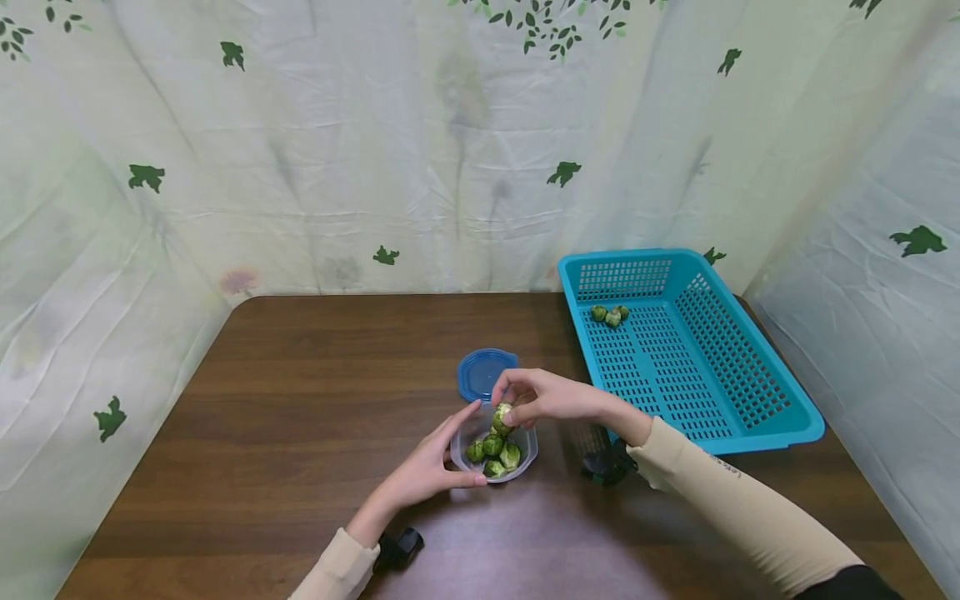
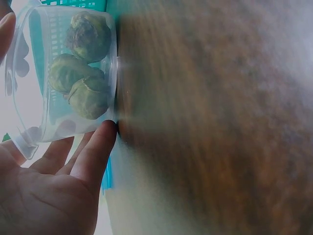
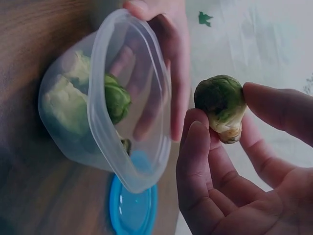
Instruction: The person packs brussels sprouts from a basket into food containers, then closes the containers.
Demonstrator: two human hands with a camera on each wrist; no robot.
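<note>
Pinching a sprout (image 3: 221, 102) in the right hand (image 1: 546, 397) just above the tub (image 1: 529, 447), gripped its left side with the left hand (image 1: 431, 463).

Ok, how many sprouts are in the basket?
3 visible in the basket, near its far left corner: a left sprout, a nearer middle sprout and a right sprout. Another could be hidden behind them.

Beige sleeves (image 1: 750, 512), black wrist cameras (image 1: 399, 548)
</note>
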